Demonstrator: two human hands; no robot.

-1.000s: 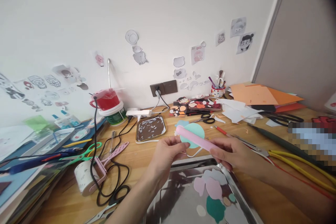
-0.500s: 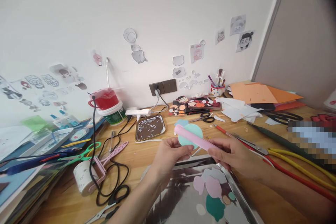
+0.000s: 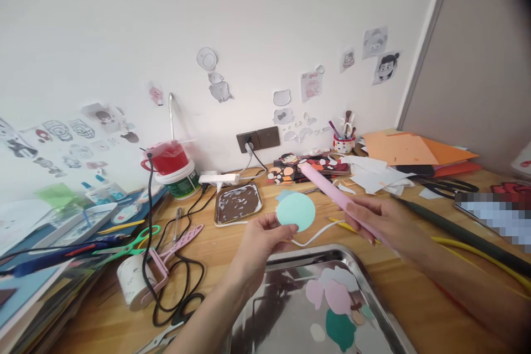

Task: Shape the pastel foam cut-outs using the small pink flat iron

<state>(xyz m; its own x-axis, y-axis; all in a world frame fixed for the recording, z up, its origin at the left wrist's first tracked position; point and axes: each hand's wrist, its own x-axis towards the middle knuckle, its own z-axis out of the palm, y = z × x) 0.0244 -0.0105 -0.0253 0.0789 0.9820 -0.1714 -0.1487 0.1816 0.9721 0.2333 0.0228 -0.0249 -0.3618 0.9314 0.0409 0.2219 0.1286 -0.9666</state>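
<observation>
Between the thumb and fingers of my left hand (image 3: 267, 238) is a mint-green paper disc (image 3: 296, 211), its face turned toward me. My right hand (image 3: 375, 218) is closed around a long, smooth pink stick-shaped tool (image 3: 332, 191); its kind I cannot make out. The tool's far end points up and left, apart from the disc. Below both hands lies a shiny metal tray (image 3: 269, 310). Cut-out shapes rest inside it, among them a pink piece (image 3: 337, 297), a dark green piece (image 3: 340, 327) and a small white oval (image 3: 317, 332).
A white cord (image 3: 309, 240) curves between my hands. To the left are a lint roller (image 3: 135, 282), green scissors (image 3: 133, 246) and black cables (image 3: 201, 268). Behind stand a small brown tray (image 3: 238, 204) and a bucket (image 3: 180, 180). Paper scraps (image 3: 379, 174) lie at right.
My right hand has moved right and swung the pink tool away from the disc it overlapped before. The disc now shows whole in my left hand, which has stayed nearly in place.
</observation>
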